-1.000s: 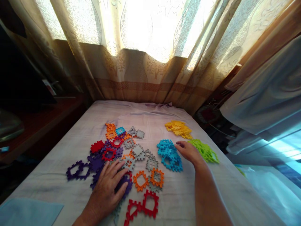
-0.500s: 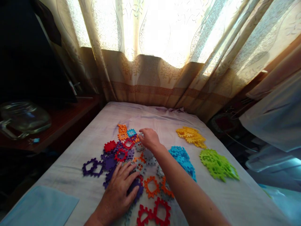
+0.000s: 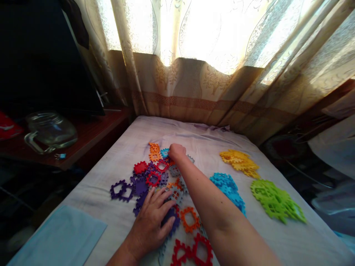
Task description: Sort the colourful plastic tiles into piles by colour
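Many toy pieces (image 3: 140, 167) are strewn on a pale sheet (image 3: 124, 159) in the middle of the frame. Some purple pieces (image 3: 139, 186) are covered by the left hand (image 3: 152, 220), laid flat with its fingers spread, low in the frame. The right hand (image 3: 177, 150) is held near the centre, just beside a small blue square (image 3: 164, 153); whether anything is pinched cannot be told, as its fingertips are hidden. Yellow pieces (image 3: 240, 162) and green pieces (image 3: 277, 201) are heaped apart at the right.
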A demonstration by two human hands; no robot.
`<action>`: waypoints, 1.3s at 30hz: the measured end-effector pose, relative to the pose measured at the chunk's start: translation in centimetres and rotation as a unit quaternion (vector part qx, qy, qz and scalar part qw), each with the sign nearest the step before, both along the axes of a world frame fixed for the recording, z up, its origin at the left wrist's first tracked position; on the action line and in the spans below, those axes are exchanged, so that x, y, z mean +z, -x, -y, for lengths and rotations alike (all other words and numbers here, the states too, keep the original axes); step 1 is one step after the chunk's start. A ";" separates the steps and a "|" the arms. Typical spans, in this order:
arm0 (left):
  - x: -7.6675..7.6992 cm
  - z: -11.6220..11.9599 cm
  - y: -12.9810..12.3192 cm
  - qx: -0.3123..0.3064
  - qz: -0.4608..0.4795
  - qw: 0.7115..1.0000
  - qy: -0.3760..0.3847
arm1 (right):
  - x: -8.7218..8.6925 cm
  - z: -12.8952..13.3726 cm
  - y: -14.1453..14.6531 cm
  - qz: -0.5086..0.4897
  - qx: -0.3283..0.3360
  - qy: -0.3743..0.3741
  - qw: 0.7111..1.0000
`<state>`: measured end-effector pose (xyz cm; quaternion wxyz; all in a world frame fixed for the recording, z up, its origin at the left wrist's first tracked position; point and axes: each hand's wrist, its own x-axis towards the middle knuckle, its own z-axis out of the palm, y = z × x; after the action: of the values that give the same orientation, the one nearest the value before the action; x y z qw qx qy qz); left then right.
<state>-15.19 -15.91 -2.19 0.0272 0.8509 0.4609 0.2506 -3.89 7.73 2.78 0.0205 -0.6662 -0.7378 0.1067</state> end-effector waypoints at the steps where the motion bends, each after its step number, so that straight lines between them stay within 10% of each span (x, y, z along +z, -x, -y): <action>1: 0.0 0.0 0.0 0.001 0.002 1.000 0.003 | -0.1 -0.1 -0.1 -0.008 -0.009 -0.005 1.000; 11: 0.2 -0.1 0.0 0.001 0.003 1.000 0.009 | 1.5 1.7 -4.3 -0.170 -0.012 -0.122 0.978; 23: -0.4 -0.8 0.0 -0.003 0.011 0.998 -0.058 | -0.6 16.2 -22.6 -0.155 -0.030 -0.283 0.946; 30: 0.1 -0.6 0.0 -0.016 0.007 0.993 -0.116 | -2.4 20.2 -23.8 -0.146 0.019 -0.292 0.945; 39: 0.0 2.3 -2.7 -0.076 -0.035 0.987 -0.140 | -4.9 21.8 -20.5 -0.035 -0.077 -0.198 0.977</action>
<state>-12.48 -18.17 -2.21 -0.0896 0.8872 0.3556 0.2799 16.62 -14.07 -2.14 0.1857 -0.6994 -0.6899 -0.0204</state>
